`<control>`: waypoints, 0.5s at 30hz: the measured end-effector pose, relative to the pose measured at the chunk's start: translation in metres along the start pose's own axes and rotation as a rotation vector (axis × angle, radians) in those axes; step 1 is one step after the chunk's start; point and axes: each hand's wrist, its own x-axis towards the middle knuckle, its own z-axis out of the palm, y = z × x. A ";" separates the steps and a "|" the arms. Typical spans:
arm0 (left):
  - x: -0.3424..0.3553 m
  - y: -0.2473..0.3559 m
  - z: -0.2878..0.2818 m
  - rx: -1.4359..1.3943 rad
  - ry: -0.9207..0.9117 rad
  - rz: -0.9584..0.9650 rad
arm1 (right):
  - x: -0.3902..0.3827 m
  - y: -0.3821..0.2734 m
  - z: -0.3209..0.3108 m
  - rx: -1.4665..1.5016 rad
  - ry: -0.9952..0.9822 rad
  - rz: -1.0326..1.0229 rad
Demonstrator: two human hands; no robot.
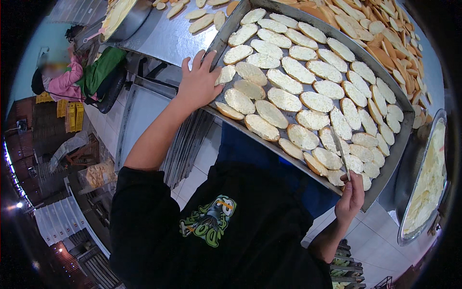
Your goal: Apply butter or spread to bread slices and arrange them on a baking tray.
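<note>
A large metal baking tray (404, 137) lies tilted in front of me, filled with rows of oval bread slices (315, 102) coated with a pale creamy spread. My left hand (199, 84) rests at the tray's left edge, fingers stretched and apart, its thumb side beside a coated slice. At the near right corner, my right hand (352, 197) grips a thin metal spreading knife (340, 151). The blade points away from me and lies over slices near the tray's right side; whether it touches them I cannot tell.
Plain bread slices (385, 45) are heaped behind the tray. A metal bowl of pale spread (426, 185) stands at right, another bowl (134, 21) at far left. Below the left table edge are a grey tray (142, 113) and stacked trays (180, 149). A person in pink (72, 79) sits farther left.
</note>
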 end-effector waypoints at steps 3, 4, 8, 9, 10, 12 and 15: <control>0.001 -0.002 -0.008 -0.055 -0.015 0.008 | -0.002 0.003 -0.001 0.012 0.009 0.001; 0.001 -0.002 -0.012 -0.044 -0.053 0.007 | -0.002 0.002 -0.001 0.013 0.010 0.000; 0.002 -0.003 -0.009 -0.018 -0.102 0.016 | -0.002 0.002 0.000 0.019 0.011 0.002; 0.002 -0.004 -0.009 -0.017 -0.102 0.016 | -0.002 0.003 0.001 0.018 0.010 -0.003; 0.003 -0.003 -0.009 -0.023 -0.096 0.005 | -0.002 0.003 0.001 0.018 0.010 -0.003; 0.004 -0.004 -0.008 -0.029 -0.091 -0.006 | -0.001 0.002 0.002 0.034 0.013 -0.006; 0.004 -0.007 -0.009 -0.036 -0.074 -0.011 | 0.000 0.001 0.002 0.037 0.014 0.008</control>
